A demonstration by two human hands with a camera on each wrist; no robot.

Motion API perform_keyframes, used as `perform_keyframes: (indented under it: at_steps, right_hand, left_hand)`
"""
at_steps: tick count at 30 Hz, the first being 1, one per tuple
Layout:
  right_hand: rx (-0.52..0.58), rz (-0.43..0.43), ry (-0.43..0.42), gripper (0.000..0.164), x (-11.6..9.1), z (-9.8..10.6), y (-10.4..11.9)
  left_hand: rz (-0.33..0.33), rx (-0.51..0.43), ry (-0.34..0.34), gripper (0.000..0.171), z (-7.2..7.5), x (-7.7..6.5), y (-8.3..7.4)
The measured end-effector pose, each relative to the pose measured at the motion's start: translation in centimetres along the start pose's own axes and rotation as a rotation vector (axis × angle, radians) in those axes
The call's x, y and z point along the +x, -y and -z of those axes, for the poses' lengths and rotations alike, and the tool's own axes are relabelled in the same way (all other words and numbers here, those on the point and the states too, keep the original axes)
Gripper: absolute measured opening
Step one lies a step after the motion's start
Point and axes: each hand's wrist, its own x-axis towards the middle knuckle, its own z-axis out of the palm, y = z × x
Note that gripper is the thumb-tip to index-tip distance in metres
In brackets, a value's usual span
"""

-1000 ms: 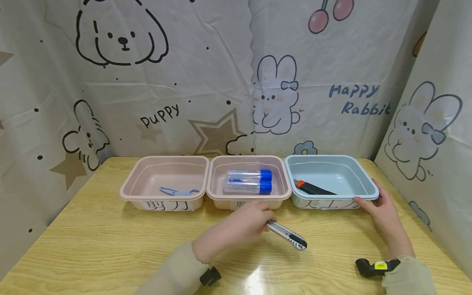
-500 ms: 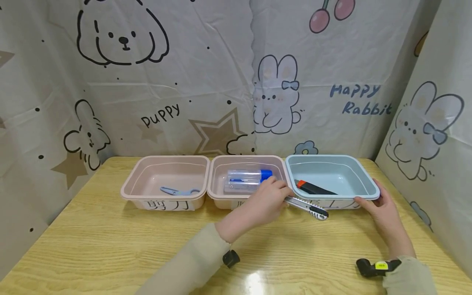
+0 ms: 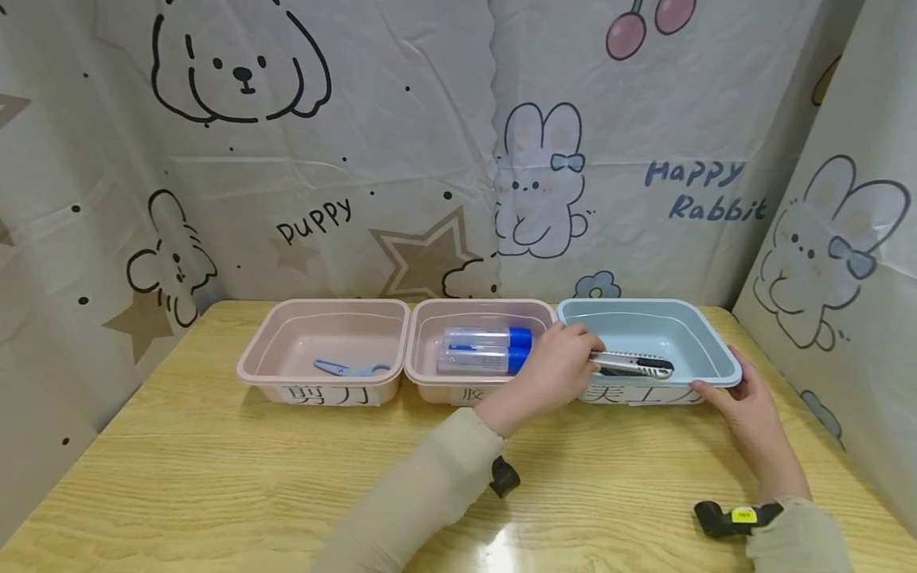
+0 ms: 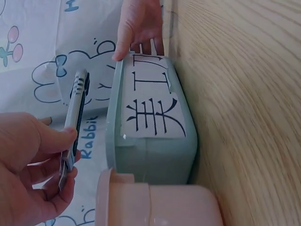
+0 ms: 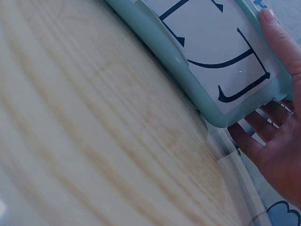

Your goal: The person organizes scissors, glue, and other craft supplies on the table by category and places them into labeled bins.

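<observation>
My left hand point(image 3: 555, 366) pinches a silver utility knife point(image 3: 636, 365) above the front rim of the light blue bin point(image 3: 630, 318). In the left wrist view, the knife point(image 4: 75, 110) sits between thumb and fingertips, clear of the bin's labelled front. My right hand point(image 3: 748, 414) grips the bin's front right corner. Its thumb lies on the rim, and its fingers go round the side, as the right wrist view shows. An orange and black utility knife inside the bin is now mostly hidden behind my left hand and the silver knife.
Left of the blue bin stands a pink bin point(image 3: 487, 306) holding two clear tubes point(image 3: 476, 360) with blue caps. Another pink bin point(image 3: 329, 314) at far left holds light blue scissors point(image 3: 351, 370). Paper labels are on the fronts. A printed curtain point(image 3: 401, 159) hangs behind the wooden table point(image 3: 251, 477).
My left hand has carried the silver knife right and up, from in front of the middle bin to over the blue bin's front rim. The right hand has kept its grip on the corner.
</observation>
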Motion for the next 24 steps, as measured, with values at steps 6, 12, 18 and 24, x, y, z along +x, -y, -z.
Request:
perform_keyframes:
  at_steps: [6,12,18,24]
  right_hand:
    - [0.003,0.002,-0.006,0.078,0.1,0.2,-0.1]
    - [-0.006,0.002,-0.008,0.078,0.0,0.1,0.0]
    - [0.0,-0.003,0.002,0.078,0.0,-0.1,0.5]
    - [-0.001,-0.014,-0.003,0.079,0.0,-0.1,0.4]
  left_hand:
    - [0.086,-0.041,0.021,0.023,-1.5,2.1,-0.9]
    - [0.113,-0.007,0.033,0.019,-2.8,3.8,-1.4]
    - [0.189,0.007,-0.004,0.016,-3.6,4.9,-1.1]
    - [0.252,0.031,0.012,0.021,-4.4,5.9,-0.7]
